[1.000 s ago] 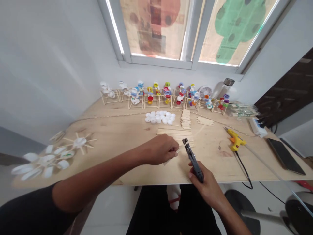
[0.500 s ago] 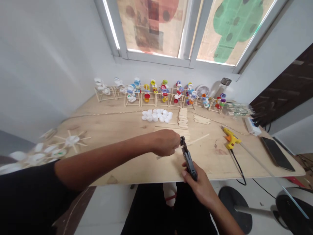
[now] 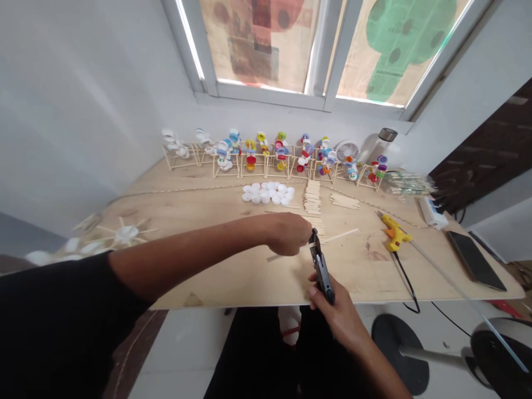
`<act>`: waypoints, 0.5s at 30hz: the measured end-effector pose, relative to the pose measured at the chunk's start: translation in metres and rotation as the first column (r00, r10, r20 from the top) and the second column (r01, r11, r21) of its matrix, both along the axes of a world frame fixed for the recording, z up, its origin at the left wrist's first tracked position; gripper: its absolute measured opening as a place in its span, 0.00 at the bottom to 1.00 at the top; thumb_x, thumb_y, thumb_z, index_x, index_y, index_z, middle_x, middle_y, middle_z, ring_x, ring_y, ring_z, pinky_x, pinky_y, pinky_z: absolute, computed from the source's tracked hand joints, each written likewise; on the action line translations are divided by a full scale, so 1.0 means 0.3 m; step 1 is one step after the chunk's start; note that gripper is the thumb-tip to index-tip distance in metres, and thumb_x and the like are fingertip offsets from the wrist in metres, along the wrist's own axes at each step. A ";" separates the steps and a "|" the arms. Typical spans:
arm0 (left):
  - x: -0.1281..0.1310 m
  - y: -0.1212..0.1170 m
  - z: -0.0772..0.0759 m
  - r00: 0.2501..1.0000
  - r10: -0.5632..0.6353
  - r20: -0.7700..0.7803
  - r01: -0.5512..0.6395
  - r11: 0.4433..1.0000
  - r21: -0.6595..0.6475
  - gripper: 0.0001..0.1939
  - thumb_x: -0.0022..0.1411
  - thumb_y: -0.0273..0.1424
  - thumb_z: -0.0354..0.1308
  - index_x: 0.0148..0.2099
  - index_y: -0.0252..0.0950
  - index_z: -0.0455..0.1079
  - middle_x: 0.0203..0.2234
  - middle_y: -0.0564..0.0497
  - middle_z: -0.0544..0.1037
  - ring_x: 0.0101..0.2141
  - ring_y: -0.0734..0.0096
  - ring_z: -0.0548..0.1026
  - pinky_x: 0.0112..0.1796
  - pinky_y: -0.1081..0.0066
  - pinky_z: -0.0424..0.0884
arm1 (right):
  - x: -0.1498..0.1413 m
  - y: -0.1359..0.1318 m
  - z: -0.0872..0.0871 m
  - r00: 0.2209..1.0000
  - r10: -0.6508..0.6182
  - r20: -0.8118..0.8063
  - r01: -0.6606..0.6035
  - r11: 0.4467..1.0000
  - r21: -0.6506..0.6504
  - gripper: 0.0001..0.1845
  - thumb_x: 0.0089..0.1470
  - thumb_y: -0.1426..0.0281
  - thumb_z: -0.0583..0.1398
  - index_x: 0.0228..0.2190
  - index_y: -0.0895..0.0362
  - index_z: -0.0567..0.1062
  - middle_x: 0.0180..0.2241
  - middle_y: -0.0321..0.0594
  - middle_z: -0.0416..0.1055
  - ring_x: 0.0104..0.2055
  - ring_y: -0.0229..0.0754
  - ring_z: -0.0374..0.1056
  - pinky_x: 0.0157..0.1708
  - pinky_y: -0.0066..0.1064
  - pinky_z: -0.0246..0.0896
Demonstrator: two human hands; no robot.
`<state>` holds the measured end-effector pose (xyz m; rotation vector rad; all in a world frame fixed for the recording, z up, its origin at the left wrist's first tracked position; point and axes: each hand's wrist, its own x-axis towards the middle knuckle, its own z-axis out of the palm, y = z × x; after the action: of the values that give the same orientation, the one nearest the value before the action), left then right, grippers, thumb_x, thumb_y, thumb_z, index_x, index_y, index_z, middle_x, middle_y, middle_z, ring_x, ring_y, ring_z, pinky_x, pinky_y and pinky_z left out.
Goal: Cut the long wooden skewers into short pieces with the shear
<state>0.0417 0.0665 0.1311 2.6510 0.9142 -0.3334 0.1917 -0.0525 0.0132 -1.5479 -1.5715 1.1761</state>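
My left hand (image 3: 288, 234) is closed around a thin wooden stick (image 3: 273, 258), whose end sticks out below the fist on the left. Beside the fist, the pale stick meets the jaws of a dark grey plier-like cutter (image 3: 322, 269). Its handles lie in my right hand (image 3: 338, 310), with the fingers wrapped round them. Another loose stick (image 3: 343, 235) lies on the table just right of the jaws. Behind my left hand, a row of long sticks (image 3: 318, 221) is partly covered by it. The fingertips of my left hand are hidden.
White bottle caps (image 3: 268, 193) and short cut sticks (image 3: 312, 197) lie farther back. Cap-wheel models on stick frames (image 3: 251, 166) line the wall. To the right are a yellow glue gun (image 3: 397, 233) and a phone (image 3: 476, 260). A stick star (image 3: 125, 234) lies left.
My left hand has moved right, up against the cutter's jaws, bringing the stick to them. The cutter has shifted slightly left and down. The whole view has also shifted a little.
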 end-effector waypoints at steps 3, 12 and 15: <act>0.005 0.006 -0.003 1.000 -0.023 -0.004 0.023 1.000 -0.018 0.11 0.41 0.19 0.52 0.13 0.36 0.60 0.10 0.53 0.63 0.15 0.73 0.58 0.22 0.70 0.54 | 0.005 -0.003 -0.002 1.000 -0.014 0.014 0.014 1.000 0.002 0.13 0.53 0.62 0.54 0.37 0.57 0.68 0.22 0.33 0.66 0.26 0.41 0.65 0.30 0.31 0.61; 0.004 0.051 -0.014 0.996 -0.088 -0.017 0.083 0.978 -0.190 0.09 0.43 0.23 0.53 0.16 0.35 0.59 0.10 0.55 0.63 0.15 0.75 0.60 0.19 0.73 0.53 | 0.001 -0.006 0.001 1.000 -0.026 0.001 0.026 0.999 -0.038 0.16 0.53 0.58 0.53 0.36 0.58 0.68 0.20 0.31 0.63 0.23 0.39 0.63 0.26 0.28 0.59; -0.001 0.060 -0.016 0.997 -0.080 -0.021 0.073 0.972 -0.222 0.08 0.45 0.25 0.53 0.17 0.35 0.60 0.11 0.55 0.65 0.17 0.76 0.61 0.20 0.74 0.54 | -0.001 -0.009 0.002 1.000 -0.027 -0.017 0.026 0.999 -0.041 0.16 0.53 0.59 0.53 0.36 0.58 0.67 0.19 0.31 0.63 0.22 0.38 0.63 0.25 0.28 0.59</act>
<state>0.0415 0.0844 0.1263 2.4859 0.7376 -0.4658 0.1913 -0.0553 0.0137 -1.5762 -1.5201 1.2112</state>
